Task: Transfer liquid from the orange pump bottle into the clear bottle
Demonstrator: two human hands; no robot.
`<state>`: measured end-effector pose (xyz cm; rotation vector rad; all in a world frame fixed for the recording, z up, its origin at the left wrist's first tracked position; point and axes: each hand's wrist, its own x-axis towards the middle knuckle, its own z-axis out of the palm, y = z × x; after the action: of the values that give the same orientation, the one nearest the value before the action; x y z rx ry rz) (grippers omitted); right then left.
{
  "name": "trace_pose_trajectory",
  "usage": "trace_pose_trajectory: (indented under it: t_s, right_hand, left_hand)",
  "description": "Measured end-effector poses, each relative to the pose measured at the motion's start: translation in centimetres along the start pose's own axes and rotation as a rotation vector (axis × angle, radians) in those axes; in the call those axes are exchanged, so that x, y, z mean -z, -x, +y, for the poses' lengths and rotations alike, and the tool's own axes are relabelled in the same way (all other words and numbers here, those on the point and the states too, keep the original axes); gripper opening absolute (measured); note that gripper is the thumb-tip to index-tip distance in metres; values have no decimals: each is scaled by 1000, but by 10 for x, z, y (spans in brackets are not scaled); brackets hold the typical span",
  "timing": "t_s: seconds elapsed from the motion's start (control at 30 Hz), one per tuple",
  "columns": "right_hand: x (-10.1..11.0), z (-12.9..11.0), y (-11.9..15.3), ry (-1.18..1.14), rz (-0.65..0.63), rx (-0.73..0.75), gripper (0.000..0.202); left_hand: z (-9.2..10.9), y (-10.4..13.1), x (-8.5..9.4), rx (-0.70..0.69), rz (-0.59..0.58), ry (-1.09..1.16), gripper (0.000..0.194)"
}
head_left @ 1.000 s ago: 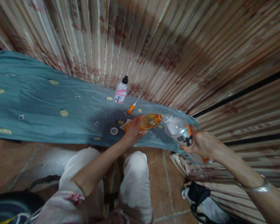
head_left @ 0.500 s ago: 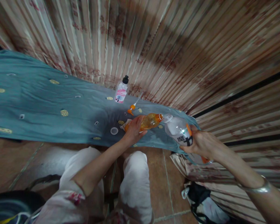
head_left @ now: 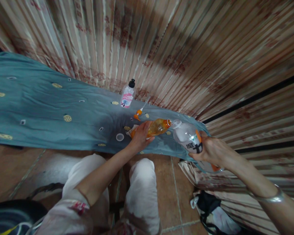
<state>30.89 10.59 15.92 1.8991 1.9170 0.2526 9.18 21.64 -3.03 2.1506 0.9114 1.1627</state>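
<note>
My left hand (head_left: 141, 135) is wrapped round an orange bottle (head_left: 159, 126), tipped on its side with its open mouth to the right. In my right hand (head_left: 209, 148) is a clear plastic bottle (head_left: 185, 133) with a white, black and orange label, lying tilted with its mouth to the left. The two mouths meet or nearly meet above the blue cloth; whether liquid passes between them I cannot make out. Just beyond the orange bottle lies an orange pump top (head_left: 138, 114) with a thin clear tube. A small whitish round cap (head_left: 120, 137) rests left of my left hand.
A clear bottle with a pink label and black cap (head_left: 127, 95) stands near the curtain. The teal patterned cloth (head_left: 44, 111) covers a long narrow surface against the pleated curtain (head_left: 137, 42). Black-and-white bundled items (head_left: 210, 209) lie on the tiled floor at lower right.
</note>
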Motion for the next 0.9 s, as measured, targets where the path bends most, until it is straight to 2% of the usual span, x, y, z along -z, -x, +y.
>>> trace_pose_trajectory:
  t_s: [0.4, 0.63, 0.9]
  right_hand:
    - [4, -3, -1, 23, -57, -24, 55]
    - [-2, 1, 0, 24, 10, 4, 54]
    - [1, -1, -1, 44, -31, -20, 57]
  left_hand:
    - [-1, 0, -1, 9, 1, 3, 69]
    - [-2, 1, -2, 2, 14, 8, 69]
    - [-1, 0, 0, 4, 0, 7, 68]
